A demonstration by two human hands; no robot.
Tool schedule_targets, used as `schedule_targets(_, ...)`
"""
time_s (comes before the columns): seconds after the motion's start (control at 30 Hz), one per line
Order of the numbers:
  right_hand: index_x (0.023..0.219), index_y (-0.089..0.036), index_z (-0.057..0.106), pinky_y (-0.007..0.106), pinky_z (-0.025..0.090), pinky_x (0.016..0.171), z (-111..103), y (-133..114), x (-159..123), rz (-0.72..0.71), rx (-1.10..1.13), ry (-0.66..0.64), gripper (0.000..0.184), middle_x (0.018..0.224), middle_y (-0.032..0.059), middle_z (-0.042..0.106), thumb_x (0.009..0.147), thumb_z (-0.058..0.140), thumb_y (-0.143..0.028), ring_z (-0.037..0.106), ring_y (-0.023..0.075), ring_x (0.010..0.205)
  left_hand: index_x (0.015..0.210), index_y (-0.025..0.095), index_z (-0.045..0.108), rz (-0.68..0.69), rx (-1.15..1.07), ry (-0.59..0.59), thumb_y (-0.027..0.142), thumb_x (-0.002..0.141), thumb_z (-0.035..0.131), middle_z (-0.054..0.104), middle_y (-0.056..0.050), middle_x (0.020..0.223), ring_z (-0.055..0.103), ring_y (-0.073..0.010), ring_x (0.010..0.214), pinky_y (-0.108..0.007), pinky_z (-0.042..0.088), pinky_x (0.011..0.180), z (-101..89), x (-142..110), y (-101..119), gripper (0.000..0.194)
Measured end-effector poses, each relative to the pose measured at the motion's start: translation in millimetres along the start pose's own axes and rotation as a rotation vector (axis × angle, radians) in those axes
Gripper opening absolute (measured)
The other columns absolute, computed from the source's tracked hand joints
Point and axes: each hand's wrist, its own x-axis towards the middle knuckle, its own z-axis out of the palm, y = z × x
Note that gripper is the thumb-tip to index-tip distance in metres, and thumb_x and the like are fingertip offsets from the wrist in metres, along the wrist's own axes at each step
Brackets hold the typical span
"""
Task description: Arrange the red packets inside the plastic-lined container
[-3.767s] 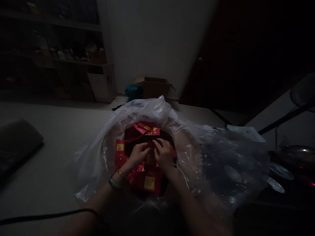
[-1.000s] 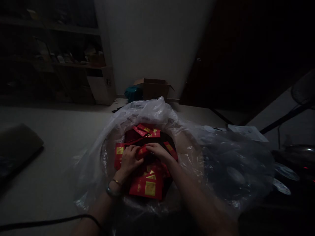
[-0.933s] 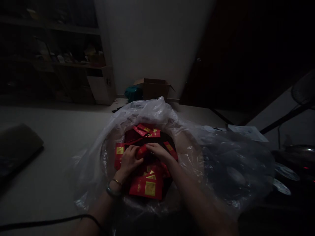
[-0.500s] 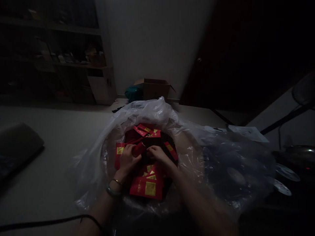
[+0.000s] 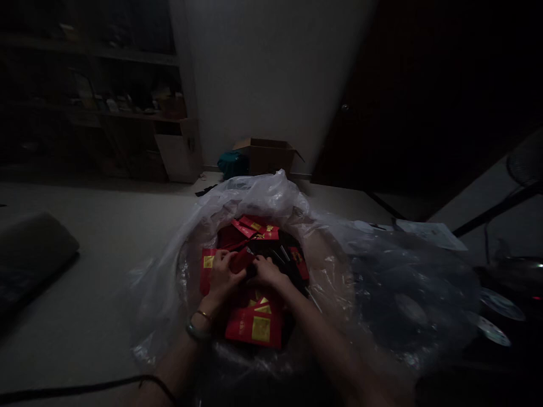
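Note:
My left hand (image 5: pixel 224 278) is closed around a small red packet (image 5: pixel 241 260), with its end facing right. My right hand (image 5: pixel 268 272) is at that end, fingers bent and pressed together; anything they hold is hidden. Both hands are over a round container lined with clear plastic (image 5: pixel 263 189). Several red packets with gold labels lie in it: a large one (image 5: pixel 244 327) in front, one (image 5: pixel 207 268) at the left, one (image 5: pixel 299 263) at the right and a few (image 5: pixel 250 225) at the back. Thin pale sticks or lines (image 5: pixel 283 253) show among dark contents.
Plastic sheeting (image 5: pixel 382 282) spreads rightward beside patterned plates (image 5: pixel 494 330). Behind are a cardboard box (image 5: pixel 271 157), a teal bag (image 5: pixel 233 164) and shelves (image 5: pixel 136 113). A dark cable (image 5: pixel 76 390) crosses the lower left. The room is dim.
My right hand has come closer to the packet in my left hand. The packet at the right now shows a dark pattern, and thin pale lines appear beside it. The view has shifted slightly.

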Motion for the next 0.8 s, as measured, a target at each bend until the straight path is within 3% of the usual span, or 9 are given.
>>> schedule_targets(0.23,0.122,-0.019,0.052,0.034,0.048,0.072,4,-23,-7,-0.096,-0.116,-0.019,0.062,0.121,0.0160,0.054,0.064,0.072,-0.028,0.061,0.0300,0.097,0.096,0.018,0.062,0.006,-0.020,0.034,0.020,0.063,0.068,0.050,-0.005,0.097,0.054,-0.0221,0.091,-0.038,0.050,0.083,2.7,0,-2,0.034)
schedule_targets(0.47,0.100,-0.017,0.064,0.026,0.045,0.067,1,-7,6,-0.012,0.006,0.104,0.036,0.095,0.0102,0.067,0.065,0.063,-0.010,0.065,0.0224,0.083,0.097,0.017,0.062,0.004,-0.014,0.030,0.022,0.063,0.070,0.051,-0.006,0.096,0.054,-0.0226,0.091,-0.039,0.050,0.083,3.0,0,-4,0.035)
schedule_targets(0.53,0.094,-0.018,0.064,0.024,0.045,0.066,-7,3,9,-0.037,0.116,0.159,0.032,0.089,0.0059,0.068,0.064,0.062,-0.010,0.064,0.0193,0.080,0.096,0.018,0.062,0.001,-0.017,0.025,0.023,0.064,0.069,0.051,-0.006,0.096,0.054,-0.0224,0.091,-0.039,0.050,0.083,3.4,0,-4,0.034)
schedule_targets(0.67,0.083,-0.017,0.062,0.020,0.044,0.057,-37,20,11,-0.077,0.545,0.307,0.024,0.074,-0.0020,0.064,0.060,0.060,-0.011,0.059,0.0132,0.065,0.096,0.018,0.061,-0.001,-0.024,0.010,0.022,0.063,0.070,0.050,-0.006,0.097,0.054,-0.0226,0.092,-0.039,0.049,0.084,3.3,0,-1,0.034)
schedule_targets(0.8,0.084,-0.017,0.063,0.021,0.046,0.060,-69,16,12,-0.232,0.667,0.295,0.025,0.077,-0.0026,0.064,0.059,0.059,-0.012,0.058,0.0122,0.066,0.098,0.019,0.061,0.011,-0.034,0.003,0.022,0.064,0.071,0.050,-0.006,0.098,0.053,-0.0229,0.094,-0.039,0.049,0.085,2.7,0,1,0.036)
